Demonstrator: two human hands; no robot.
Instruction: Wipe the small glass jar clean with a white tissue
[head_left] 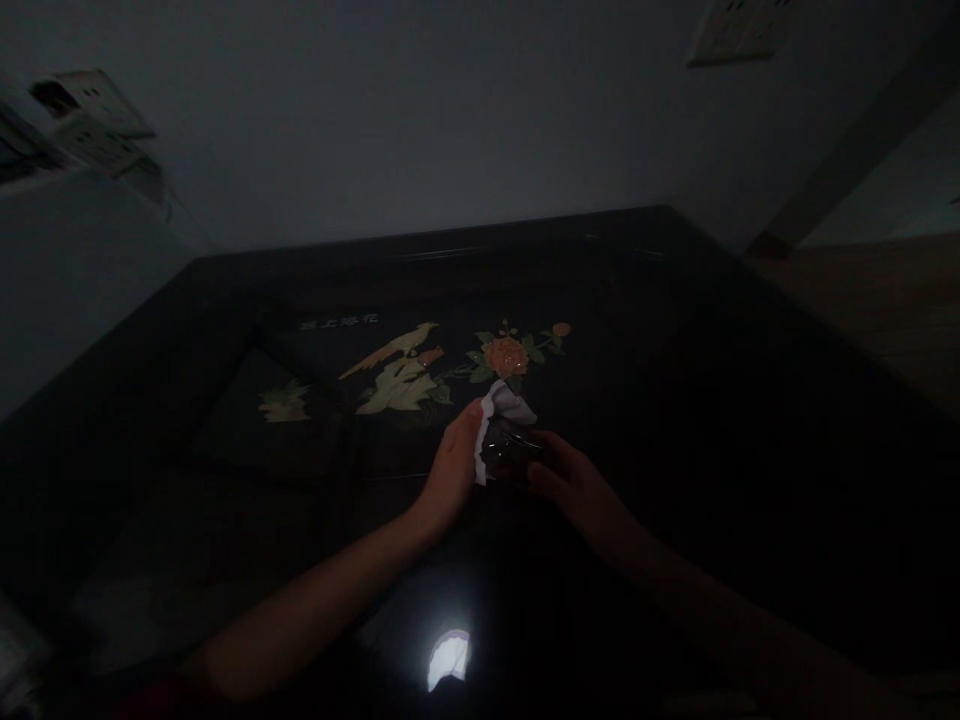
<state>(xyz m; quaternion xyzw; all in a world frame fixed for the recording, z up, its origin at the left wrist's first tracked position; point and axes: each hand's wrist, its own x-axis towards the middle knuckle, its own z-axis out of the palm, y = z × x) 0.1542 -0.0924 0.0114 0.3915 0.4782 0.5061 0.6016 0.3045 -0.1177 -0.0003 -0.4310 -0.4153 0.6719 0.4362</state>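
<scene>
The scene is very dark. My left hand is closed on a white cloth or tissue, pressing it against a small dark glossy object that I cannot name. My right hand grips that same dark object from the right side, fingers wrapped round it. Both hands meet over a black lacquered table whose top is painted with a bird and an orange flower.
A bright reflection of a light shines on the glossy top near me. A pale wall stands behind, with wall sockets at upper right and more sockets at upper left. Wooden floor shows at right.
</scene>
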